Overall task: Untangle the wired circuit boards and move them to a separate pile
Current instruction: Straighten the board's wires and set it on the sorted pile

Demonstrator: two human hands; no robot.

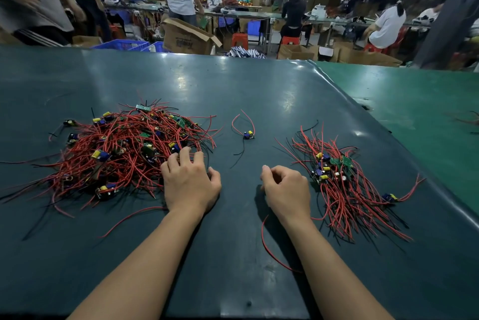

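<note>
Left hand (190, 185) sits at the 5 o'clock edge of the big tangled pile (124, 148), fingers curled down into the red wires with the fingertips (185, 151) touching them; I cannot tell whether it actually pinches a wire or only rests on the heap. My right hand (286, 191) is palm down on the dark surface (233, 86), just at 9 o'clock of the smaller sorted pile (344, 182), its fingers loosely curled under with thumb tip close to forefinger. A red wire (269, 249) runs out from under that wrist toward 6 o'clock, but I cannot see if the fingers hold it.

One single board (248, 135) with two red leads and a black one lies alone between the two piles, at 12 o'clock from the gap between my hands, touching neither heap.

Big pile: many small boards with yellow and blue parts, red and black leads crossing everywhere. Smaller pile: boards bunched at its 12 o'clock end, leads fanning toward 5 o'clock.

At 12 o'clock beyond the surface, people work at long benches among cardboard boxes (186, 37).
</note>
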